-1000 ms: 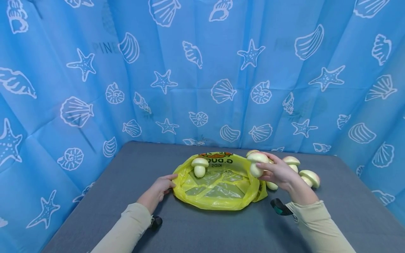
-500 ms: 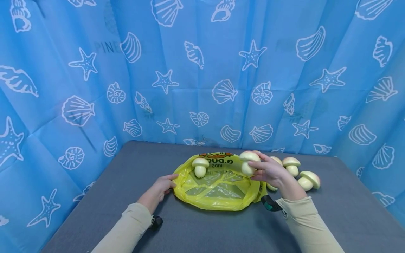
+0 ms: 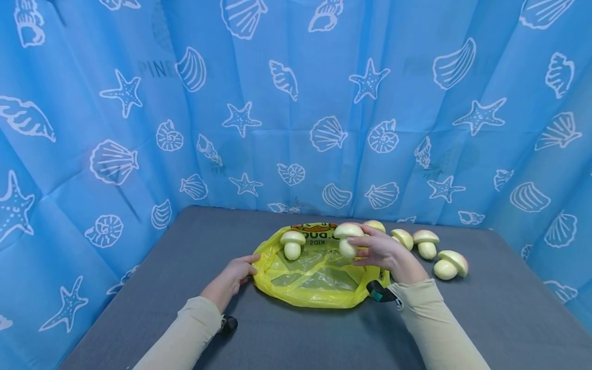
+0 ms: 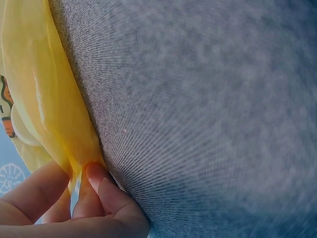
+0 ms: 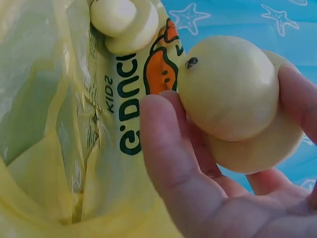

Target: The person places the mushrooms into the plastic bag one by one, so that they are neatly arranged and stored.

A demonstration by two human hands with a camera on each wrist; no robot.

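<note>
A yellow plastic bag (image 3: 310, 298) lies on the table with its mouth spread wide. My left hand (image 3: 237, 271) pinches its left rim between thumb and fingers, as the left wrist view shows up close. One pale toy-like mushroom (image 3: 292, 245) is inside the bag at the back left, against the printed wall. My right hand (image 3: 381, 252) grips another mushroom (image 5: 228, 89) over the bag's right part. In the right wrist view its round stem end, with a dark spot, faces the camera, and fingers and thumb sit around the cap and stem.
Several more mushrooms lie to the right of the bag, among them one upright mushroom (image 3: 426, 244) and one tipped mushroom (image 3: 450, 265). The grey table (image 3: 287, 339) ends at a blue curtain (image 3: 296, 103) with white shell prints behind and at both sides.
My right hand has carried its mushroom leftward, from the bag's right rim to over its inside. The mushrooms on the right are less covered now. My left hand keeps its pinch on the rim.
</note>
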